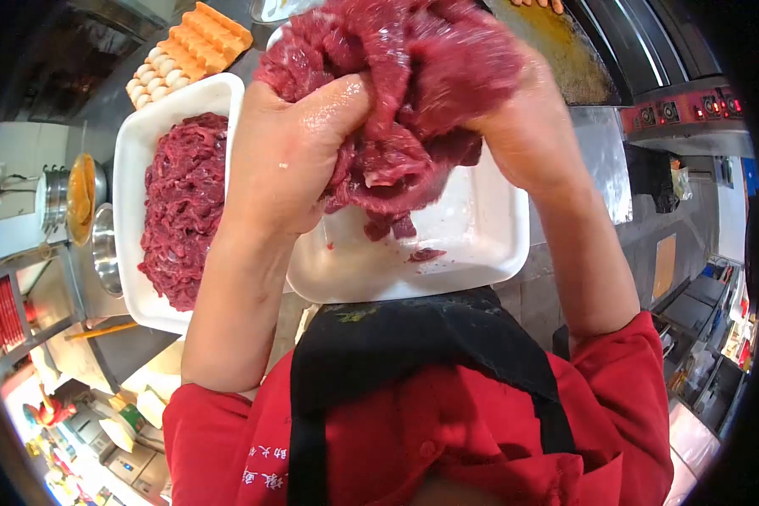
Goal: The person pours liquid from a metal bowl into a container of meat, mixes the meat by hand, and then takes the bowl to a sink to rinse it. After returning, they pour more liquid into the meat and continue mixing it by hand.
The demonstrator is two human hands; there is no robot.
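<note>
A large mass of raw red meat slices is lifted between both hands, wet and partly smeared by motion. My left hand grips its left side, thumb laid across the front. On the right, my right hand is closed round the other side, its fingers mostly hidden behind the meat. Below is a white plastic tub with a few scraps of meat on its bottom. A second white tub to the left holds a heap of sliced raw meat.
An egg carton with several white eggs lies at the upper left. Metal bowls stand beyond the left tub. A flat griddle and a red panel with knobs are at the upper right. Part of another person's hand shows at the top.
</note>
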